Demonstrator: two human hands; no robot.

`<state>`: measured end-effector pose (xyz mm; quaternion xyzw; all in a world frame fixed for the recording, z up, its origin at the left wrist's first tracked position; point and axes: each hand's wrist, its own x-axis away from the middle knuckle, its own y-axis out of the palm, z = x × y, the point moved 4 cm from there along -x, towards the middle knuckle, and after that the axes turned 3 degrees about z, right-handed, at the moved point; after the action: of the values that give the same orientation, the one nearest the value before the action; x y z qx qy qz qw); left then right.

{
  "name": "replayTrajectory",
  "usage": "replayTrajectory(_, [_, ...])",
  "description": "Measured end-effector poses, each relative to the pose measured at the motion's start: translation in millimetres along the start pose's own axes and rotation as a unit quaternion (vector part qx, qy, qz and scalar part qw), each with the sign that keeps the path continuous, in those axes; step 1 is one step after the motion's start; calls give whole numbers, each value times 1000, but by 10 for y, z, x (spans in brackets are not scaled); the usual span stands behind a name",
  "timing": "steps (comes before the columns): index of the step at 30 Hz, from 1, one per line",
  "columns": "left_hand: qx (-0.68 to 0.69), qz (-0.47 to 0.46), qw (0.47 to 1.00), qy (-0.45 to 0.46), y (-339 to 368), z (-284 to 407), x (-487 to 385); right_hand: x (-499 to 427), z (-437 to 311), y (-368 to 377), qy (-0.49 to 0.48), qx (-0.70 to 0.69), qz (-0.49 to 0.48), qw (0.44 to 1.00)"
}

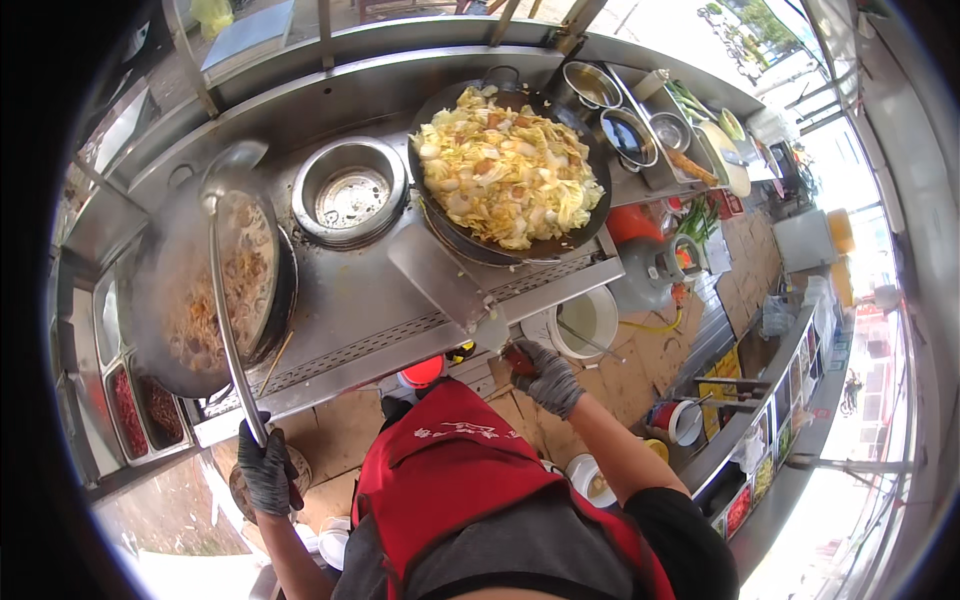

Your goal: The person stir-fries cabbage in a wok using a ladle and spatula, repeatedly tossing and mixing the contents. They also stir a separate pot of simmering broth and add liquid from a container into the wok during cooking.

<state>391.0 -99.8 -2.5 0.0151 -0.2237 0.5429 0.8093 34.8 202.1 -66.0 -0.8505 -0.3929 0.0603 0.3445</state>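
My left hand (266,469), in a grey glove, grips the handle of a long metal ladle (223,300). The ladle's bowl hangs over the far side of a steaming wok (279,300) of brownish food. My right hand (551,377), gloved too, holds a wide metal spatula (436,271) by its dark reddish grip. Its blade lies over the front part of the steel counter, near the rim of a second wok (592,225). That wok is heaped with chopped cabbage (510,169) mixed with browned pieces.
Between the woks stands a round metal pot (349,191). Metal bowls of liquid (628,139) are at the right; trays of red and dark food (131,412) sit at the left. A gas cylinder (645,274) and a bucket (589,322) stand below the counter edge.
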Motion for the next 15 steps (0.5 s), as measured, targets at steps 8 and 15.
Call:
replayTrajectory(8, [-90, -216, 969, 82, 1495, 1243, -626, -579, 61, -2343, 55, 275, 210, 937])
replayTrajectory(15, [-253, -186, 947, 70, 3334, 1758, -1359, -2269, 457, -3661, 120, 489, 24, 864])
